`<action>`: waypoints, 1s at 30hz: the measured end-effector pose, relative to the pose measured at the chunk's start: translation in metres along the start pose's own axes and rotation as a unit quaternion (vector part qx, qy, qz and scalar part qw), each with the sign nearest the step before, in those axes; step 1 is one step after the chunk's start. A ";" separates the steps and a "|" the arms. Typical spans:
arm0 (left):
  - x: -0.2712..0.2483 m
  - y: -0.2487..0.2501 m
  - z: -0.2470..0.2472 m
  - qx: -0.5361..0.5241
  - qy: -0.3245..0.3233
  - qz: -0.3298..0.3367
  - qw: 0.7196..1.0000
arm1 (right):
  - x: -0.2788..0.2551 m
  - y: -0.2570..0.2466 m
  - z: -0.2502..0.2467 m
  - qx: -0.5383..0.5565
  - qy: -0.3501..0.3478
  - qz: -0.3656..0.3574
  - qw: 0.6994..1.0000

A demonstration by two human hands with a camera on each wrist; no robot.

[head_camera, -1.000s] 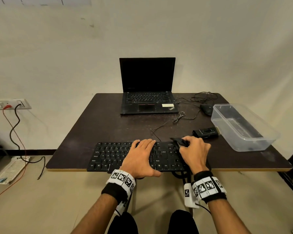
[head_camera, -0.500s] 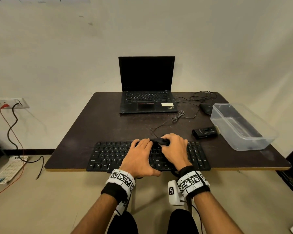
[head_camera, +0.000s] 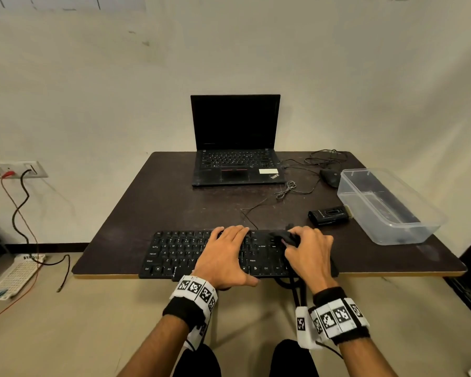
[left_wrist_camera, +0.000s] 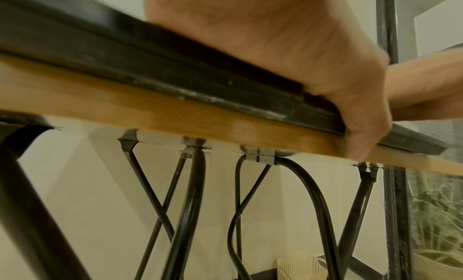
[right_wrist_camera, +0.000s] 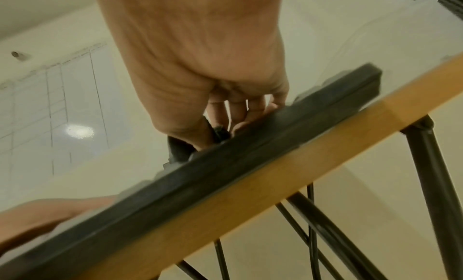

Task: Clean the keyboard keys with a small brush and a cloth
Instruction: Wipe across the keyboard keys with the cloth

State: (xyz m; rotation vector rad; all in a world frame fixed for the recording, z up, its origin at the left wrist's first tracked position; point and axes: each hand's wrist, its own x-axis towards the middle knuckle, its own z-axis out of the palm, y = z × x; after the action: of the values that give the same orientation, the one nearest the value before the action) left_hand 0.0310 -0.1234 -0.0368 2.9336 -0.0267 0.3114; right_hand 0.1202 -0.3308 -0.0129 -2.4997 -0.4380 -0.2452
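Note:
A black keyboard (head_camera: 180, 254) lies along the near edge of the dark table (head_camera: 174, 208). My left hand (head_camera: 226, 254) lies flat on its middle keys with fingers straight and the thumb hooked over the front edge (left_wrist_camera: 355, 137). My right hand (head_camera: 307, 251) is over the keyboard's right part and grips a small black cloth (head_camera: 284, 236) against the keys. In the right wrist view the curled fingers (right_wrist_camera: 240, 109) pinch the dark cloth (right_wrist_camera: 177, 147) down on the keyboard (right_wrist_camera: 225, 165). No brush shows in any view.
An open black laptop (head_camera: 235, 148) stands at the table's back. A mouse (head_camera: 331, 176) with loose cables, a small black device (head_camera: 329, 214) and a clear plastic tub (head_camera: 384, 205) sit at the right. A wall socket (head_camera: 14, 170) with cords is far left.
My right hand with the cloth swept left to the keyboard's middle and has come back to its right part. The left hand has stayed flat on the keys.

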 end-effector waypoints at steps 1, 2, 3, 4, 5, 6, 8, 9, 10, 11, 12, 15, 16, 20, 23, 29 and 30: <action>0.000 0.000 0.000 -0.003 -0.003 -0.002 1.000 | -0.003 0.005 -0.002 0.004 -0.001 -0.006 1.000; 0.000 0.000 0.000 -0.006 -0.006 -0.004 1.000 | -0.008 0.011 -0.005 0.007 0.003 -0.006 1.000; 0.001 0.000 0.000 -0.006 -0.007 -0.005 1.000 | -0.011 0.016 -0.007 0.011 0.014 -0.003 1.000; 0.001 0.000 -0.001 -0.003 -0.008 -0.005 1.000 | -0.015 0.019 -0.008 0.015 0.025 0.002 1.000; 0.001 0.000 -0.001 -0.001 -0.007 -0.005 1.000 | -0.021 0.018 -0.008 0.015 0.029 0.001 0.999; 0.001 0.000 0.000 0.001 -0.005 -0.004 1.000 | -0.028 0.015 -0.005 0.016 0.023 -0.015 0.999; 0.000 0.000 0.000 0.003 -0.003 -0.003 1.000 | -0.045 0.008 0.004 0.026 0.005 -0.076 0.997; 0.000 0.000 0.000 0.004 -0.006 -0.003 1.000 | -0.050 0.008 0.007 0.030 0.002 -0.098 0.995; 0.000 0.001 -0.001 0.002 -0.009 -0.004 1.000 | -0.053 0.010 0.007 0.034 0.005 -0.105 0.994; 0.000 0.001 -0.001 0.001 -0.009 -0.004 1.000 | -0.053 0.012 0.005 0.039 0.014 -0.097 0.994; 0.000 0.001 -0.001 0.001 -0.006 -0.003 1.000 | -0.051 0.016 0.003 0.045 0.030 -0.077 0.996; 0.000 0.001 0.000 -0.001 0.000 -0.003 1.000 | -0.044 0.012 0.003 0.055 0.048 -0.032 0.997; 0.000 0.000 0.000 -0.003 0.003 -0.002 1.000 | -0.046 0.007 0.005 0.061 0.034 -0.045 0.997; -0.001 0.001 -0.001 -0.004 -0.001 -0.004 1.000 | -0.059 0.010 0.008 0.067 0.012 -0.103 0.992; 0.001 0.001 -0.001 -0.001 -0.003 -0.005 1.000 | -0.061 0.031 -0.001 0.075 0.071 -0.056 0.993; 0.000 0.001 0.000 -0.004 -0.001 -0.004 1.000 | -0.088 0.024 0.012 0.107 0.080 -0.108 0.985; 0.000 0.001 0.000 -0.006 -0.001 -0.005 1.000 | -0.090 0.029 0.010 0.108 0.089 -0.111 0.984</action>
State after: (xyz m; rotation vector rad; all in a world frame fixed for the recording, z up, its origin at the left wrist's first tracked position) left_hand 0.0309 -0.1242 -0.0370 2.9208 -0.0155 0.3071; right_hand 0.0476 -0.3705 -0.0603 -2.1955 -0.6351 -0.4796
